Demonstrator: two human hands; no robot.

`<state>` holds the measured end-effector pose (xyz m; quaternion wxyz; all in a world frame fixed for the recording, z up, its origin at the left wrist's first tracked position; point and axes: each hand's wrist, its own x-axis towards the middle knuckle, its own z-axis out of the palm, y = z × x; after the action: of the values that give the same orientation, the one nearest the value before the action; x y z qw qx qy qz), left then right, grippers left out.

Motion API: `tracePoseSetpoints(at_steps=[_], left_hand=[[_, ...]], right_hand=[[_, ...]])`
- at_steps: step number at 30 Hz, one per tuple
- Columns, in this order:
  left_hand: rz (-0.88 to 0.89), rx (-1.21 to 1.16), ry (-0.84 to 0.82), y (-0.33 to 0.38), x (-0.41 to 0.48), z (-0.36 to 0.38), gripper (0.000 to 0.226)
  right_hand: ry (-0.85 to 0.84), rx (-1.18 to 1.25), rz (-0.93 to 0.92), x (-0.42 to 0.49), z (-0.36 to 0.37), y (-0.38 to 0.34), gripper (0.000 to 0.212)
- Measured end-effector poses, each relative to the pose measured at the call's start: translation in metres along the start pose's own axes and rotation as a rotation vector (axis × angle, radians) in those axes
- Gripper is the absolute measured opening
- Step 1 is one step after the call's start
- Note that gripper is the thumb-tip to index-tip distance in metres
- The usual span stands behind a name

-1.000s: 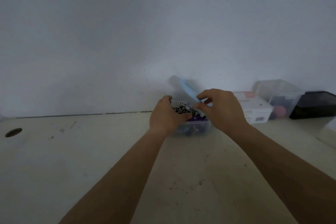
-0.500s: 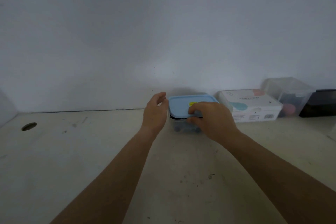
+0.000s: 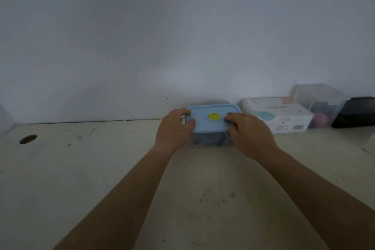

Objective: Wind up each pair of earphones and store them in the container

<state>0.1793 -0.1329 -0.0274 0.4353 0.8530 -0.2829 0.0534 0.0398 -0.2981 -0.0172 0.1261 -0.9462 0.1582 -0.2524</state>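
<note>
A clear plastic container [image 3: 211, 141] stands on the table against the wall, closed by a light blue lid [image 3: 205, 121] with a yellow round valve [image 3: 214, 116]. Dark shapes, likely the wound earphones [image 3: 198, 140], show dimly through its front wall. My left hand [image 3: 174, 128] grips the lid's left end, fingers curled over the edge and thumb on the front corner. My right hand [image 3: 249, 136] holds the lid's right part, fingertips on top beside the valve and thumb at the front rim.
To the right along the wall sit a white labelled box [image 3: 284, 115], a clear plastic box [image 3: 320, 99] and a black box [image 3: 357, 111]. A round cable hole [image 3: 28, 139] is in the pale table [image 3: 101, 168] at far left.
The blue lid, raised and tilted a second ago above the open container, now lies flat on it. My left hand moved from inside the container to the lid's left end.
</note>
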Motion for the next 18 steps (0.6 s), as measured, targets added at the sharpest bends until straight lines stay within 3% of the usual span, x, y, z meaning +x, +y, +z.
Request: tracePoseSetpoints(at_steps=[4, 6, 9, 14, 18], left_hand=[[0.031, 0.241, -0.063, 0.010, 0.000, -0.006, 0.038], [0.084, 0.401, -0.146, 0.016, -0.001, -0.005, 0.049], [0.084, 0.461, -0.301, 0.017, 0.004, -0.001, 0.069], [0.211, 0.561, -0.243, 0.018, 0.018, 0.011, 0.049], [0.210, 0.571, -0.208, 0.028, 0.019, 0.020, 0.050]], right_hand=[[-0.047, -0.051, -0.024, 0.000, -0.003, 0.000, 0.031], [-0.089, -0.122, -0.031, 0.001, -0.003, -0.003, 0.029], [-0.086, -0.210, -0.040, 0.003, 0.001, -0.009, 0.033], [-0.096, -0.234, 0.000, 0.010, 0.005, -0.001, 0.040], [-0.143, -0.258, 0.013, 0.019, 0.007, 0.008, 0.041]])
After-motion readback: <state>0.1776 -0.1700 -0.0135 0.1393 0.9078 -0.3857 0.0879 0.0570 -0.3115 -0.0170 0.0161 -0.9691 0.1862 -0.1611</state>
